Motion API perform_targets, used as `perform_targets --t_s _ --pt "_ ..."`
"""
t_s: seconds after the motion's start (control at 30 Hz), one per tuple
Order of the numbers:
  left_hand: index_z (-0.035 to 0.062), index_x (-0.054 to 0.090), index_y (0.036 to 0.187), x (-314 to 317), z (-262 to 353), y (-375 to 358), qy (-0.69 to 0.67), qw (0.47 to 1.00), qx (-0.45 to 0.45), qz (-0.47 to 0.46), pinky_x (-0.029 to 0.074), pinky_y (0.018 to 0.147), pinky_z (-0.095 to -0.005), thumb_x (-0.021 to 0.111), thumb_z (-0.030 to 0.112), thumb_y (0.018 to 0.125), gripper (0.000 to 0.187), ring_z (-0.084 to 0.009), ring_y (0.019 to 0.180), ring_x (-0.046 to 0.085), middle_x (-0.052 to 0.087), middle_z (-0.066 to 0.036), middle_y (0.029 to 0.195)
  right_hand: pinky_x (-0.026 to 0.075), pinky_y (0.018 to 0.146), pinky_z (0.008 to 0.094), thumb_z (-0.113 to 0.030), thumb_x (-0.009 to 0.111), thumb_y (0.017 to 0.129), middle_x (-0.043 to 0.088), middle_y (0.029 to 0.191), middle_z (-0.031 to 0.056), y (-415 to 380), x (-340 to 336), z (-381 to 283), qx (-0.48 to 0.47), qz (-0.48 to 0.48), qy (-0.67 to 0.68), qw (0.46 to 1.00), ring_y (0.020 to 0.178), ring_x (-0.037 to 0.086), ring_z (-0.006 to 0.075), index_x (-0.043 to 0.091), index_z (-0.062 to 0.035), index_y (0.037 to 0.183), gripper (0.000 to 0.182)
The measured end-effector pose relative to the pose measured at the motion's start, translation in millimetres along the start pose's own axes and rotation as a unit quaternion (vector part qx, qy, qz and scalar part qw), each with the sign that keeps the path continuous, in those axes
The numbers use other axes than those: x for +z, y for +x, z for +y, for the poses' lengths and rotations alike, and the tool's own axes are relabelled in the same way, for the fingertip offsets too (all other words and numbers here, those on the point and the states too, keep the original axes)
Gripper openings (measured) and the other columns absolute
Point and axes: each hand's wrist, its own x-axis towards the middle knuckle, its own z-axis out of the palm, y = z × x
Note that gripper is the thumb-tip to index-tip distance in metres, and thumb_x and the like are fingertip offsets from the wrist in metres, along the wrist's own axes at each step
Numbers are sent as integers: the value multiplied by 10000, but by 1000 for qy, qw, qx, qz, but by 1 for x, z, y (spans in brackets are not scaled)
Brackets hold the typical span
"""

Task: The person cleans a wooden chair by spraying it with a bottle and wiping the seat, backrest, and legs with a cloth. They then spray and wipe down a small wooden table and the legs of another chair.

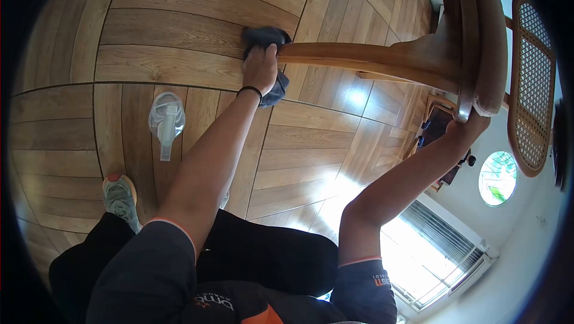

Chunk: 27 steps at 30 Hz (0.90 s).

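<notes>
My left hand [260, 68] is closed on a dark grey cloth [276, 92], which is wrapped about the foot of a wooden chair leg [341, 53]. Cloth shows on both sides of the hand and hides the leg's end. Higher up the chair, my right hand [472, 125] grips the edge by the padded brown seat [491, 43]; its fingertips are partly hidden. The chair appears sideways in this view. On the floor near my left forearm stands a clear spray bottle [169, 119] with a whitish trigger head.
Wood-patterned tiles [311, 138] cover the floor. A woven cane chair back [532, 85] rises at the right. My shoe [120, 197] rests at lower left. Dark furniture [439, 124], a bright window [418, 252] and a round window [498, 178] lie beyond.
</notes>
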Motion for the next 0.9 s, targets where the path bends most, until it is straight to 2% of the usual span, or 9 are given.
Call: perform_targets --t_s 0.13,0.23,0.3,0.37,0.43,0.53,0.63,0.7,0.9 --pt "62 615 948 10 12 8 -120 985 -111 53 408 891 -530 442 235 986 248 -376 1040 555 611 -186 975 516 817 299 -134 726 855 679 1086 97 -4 3 -6 65 3 136 989 922 635 142 621 15 1221 409" --pt "77 630 934 -8 53 -1 -42 999 19 7 398 838 -526 442 236 988 252 -348 993 556 599 -147 946 513 827 296 -143 717 868 678 1100 90 -6 4 -11 91 27 133 987 935 631 134 611 8 1243 418" --pt "84 640 915 -25 107 -6 -82 983 144 83 381 808 -506 445 245 977 261 -327 949 546 576 -122 920 509 840 293 -163 701 886 671 1123 81 -6 5 -10 85 31 84 992 960 624 124 593 3 1270 432" --pt "89 649 918 -45 165 0 -152 966 202 54 375 867 -512 463 249 962 249 -312 1038 547 592 -112 982 504 815 286 -194 698 886 665 1120 73 1 3 2 70 30 78 994 957 622 121 579 -13 1289 457" --pt "79 625 970 -62 223 11 -262 903 314 132 430 879 -485 513 182 931 157 -335 1026 586 634 -137 1042 502 785 281 -231 683 891 658 1118 70 7 2 10 58 32 74 995 946 625 128 562 -31 1307 477" --pt "92 643 998 -87 245 47 -280 903 302 -125 459 926 -467 480 200 941 203 -333 1028 625 659 -150 1009 504 787 286 -260 643 913 649 1138 75 -29 15 -44 126 48 137 981 957 629 144 544 -44 1326 476" --pt "78 658 1090 -64 257 97 -125 877 427 -182 472 977 -440 407 214 975 308 -325 1045 645 674 -189 1080 505 789 290 -288 603 936 640 1157 80 -46 23 -88 163 62 179 968 967 634 160 525 -58 1346 477" --pt "76 646 1213 -62 269 121 -263 865 307 -296 449 1033 -436 377 189 993 366 -340 1168 606 635 -197 1244 512 822 319 -285 566 956 643 1159 99 -23 20 -46 177 44 163 970 953 644 178 552 -42 1310 429" --pt "96 585 1313 -39 273 138 -360 841 273 -297 402 1073 -424 354 260 1029 401 -304 1231 567 600 -162 1324 525 838 351 -323 584 940 643 1151 144 -24 14 -53 128 42 149 980 950 653 218 563 -27 1269 443"
